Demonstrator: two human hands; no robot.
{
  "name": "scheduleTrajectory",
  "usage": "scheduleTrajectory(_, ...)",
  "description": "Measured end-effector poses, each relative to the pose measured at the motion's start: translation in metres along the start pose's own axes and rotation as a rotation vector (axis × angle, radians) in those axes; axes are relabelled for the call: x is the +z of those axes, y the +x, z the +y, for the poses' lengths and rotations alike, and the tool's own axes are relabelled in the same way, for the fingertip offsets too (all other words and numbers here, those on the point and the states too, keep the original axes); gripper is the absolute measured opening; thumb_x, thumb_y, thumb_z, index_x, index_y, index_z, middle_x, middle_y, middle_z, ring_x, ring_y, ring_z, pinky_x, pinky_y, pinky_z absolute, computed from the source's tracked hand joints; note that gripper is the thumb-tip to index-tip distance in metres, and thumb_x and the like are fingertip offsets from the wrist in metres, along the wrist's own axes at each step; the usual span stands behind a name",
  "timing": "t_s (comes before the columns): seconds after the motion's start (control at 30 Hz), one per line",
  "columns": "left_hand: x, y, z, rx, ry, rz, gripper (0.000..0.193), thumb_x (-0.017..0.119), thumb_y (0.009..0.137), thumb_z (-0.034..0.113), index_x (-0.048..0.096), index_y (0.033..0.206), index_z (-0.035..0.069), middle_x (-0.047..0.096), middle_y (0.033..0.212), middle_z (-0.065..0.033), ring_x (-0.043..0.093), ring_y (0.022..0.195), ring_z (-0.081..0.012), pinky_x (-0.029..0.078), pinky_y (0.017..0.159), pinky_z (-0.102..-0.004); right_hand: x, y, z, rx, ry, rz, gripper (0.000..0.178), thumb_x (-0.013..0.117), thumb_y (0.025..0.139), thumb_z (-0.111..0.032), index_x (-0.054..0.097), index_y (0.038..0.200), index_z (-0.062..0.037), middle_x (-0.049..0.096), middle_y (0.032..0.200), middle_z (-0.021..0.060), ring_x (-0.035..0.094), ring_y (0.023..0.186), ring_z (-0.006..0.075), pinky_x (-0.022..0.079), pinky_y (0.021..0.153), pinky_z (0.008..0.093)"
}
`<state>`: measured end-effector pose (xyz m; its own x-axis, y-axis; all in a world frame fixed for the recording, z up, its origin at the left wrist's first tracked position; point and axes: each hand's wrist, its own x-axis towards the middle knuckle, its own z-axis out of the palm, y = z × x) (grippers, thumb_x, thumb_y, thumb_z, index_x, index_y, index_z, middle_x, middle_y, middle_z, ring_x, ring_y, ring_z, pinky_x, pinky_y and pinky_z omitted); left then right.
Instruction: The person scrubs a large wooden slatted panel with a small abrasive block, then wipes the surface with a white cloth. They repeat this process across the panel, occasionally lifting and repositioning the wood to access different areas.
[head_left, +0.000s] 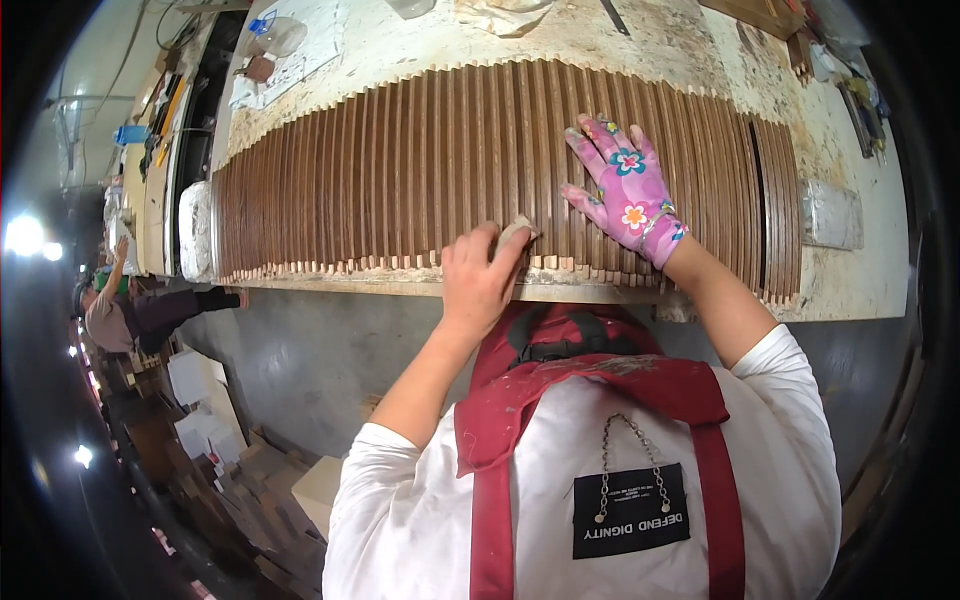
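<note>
Brown wooden strips (400, 170) with pale tenon-like ends lie side by side in a long row across the table. My bare left hand (475, 278) is at the near edge of the row, its fingers closed on a small folded beige piece (518, 230); whether that is cloth or sandpaper I cannot tell. The piece rests against the strips. To its right, my right hand (628, 185), in a pink flowered glove, lies on the strips with fingers spread and nothing held.
A wrapped white block (196, 230) borders the row's left end, and a clear-wrapped block (833, 214) lies beyond its right end. A clear plastic jug (278, 36) stands far left on the stained table (690, 50). Another person (125, 310) is at the left, near stacked boards (240, 500).
</note>
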<state>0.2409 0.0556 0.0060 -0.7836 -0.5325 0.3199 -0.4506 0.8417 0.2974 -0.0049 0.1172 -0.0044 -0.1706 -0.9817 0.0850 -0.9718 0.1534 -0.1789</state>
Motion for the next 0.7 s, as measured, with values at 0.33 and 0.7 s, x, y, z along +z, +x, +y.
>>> scheduleTrajectory(0.33,-0.046,-0.006,-0.078,-0.239,0.073,0.278,0.029,0.064,0.088,0.010,0.065,0.117,0.013,0.062,0.105,-0.0134,0.058,0.097,-0.0335,0.047,0.083,-0.0449,-0.005,-0.001,-0.001,-0.005,0.013,0.016,0.069,0.049,0.095,-0.056,0.042,0.148,-0.0129,0.037,0.155,0.0121,0.036,0.143,0.0298,0.018,0.119,0.0500)
scheduleTrajectory(0.7,-0.068,-0.024,-0.144,-0.277,0.113,0.255,0.029,0.064,0.089,0.012,0.064,0.117,0.010,0.059,0.108,-0.0159,0.057,0.098,-0.0359,0.046,0.085,-0.0465,-0.009,0.003,-0.012,0.041,-0.016,0.057,0.069,0.054,0.093,-0.054,0.043,0.148,-0.0125,0.039,0.154,0.0129,0.038,0.141,0.0322,0.020,0.118,0.0492)
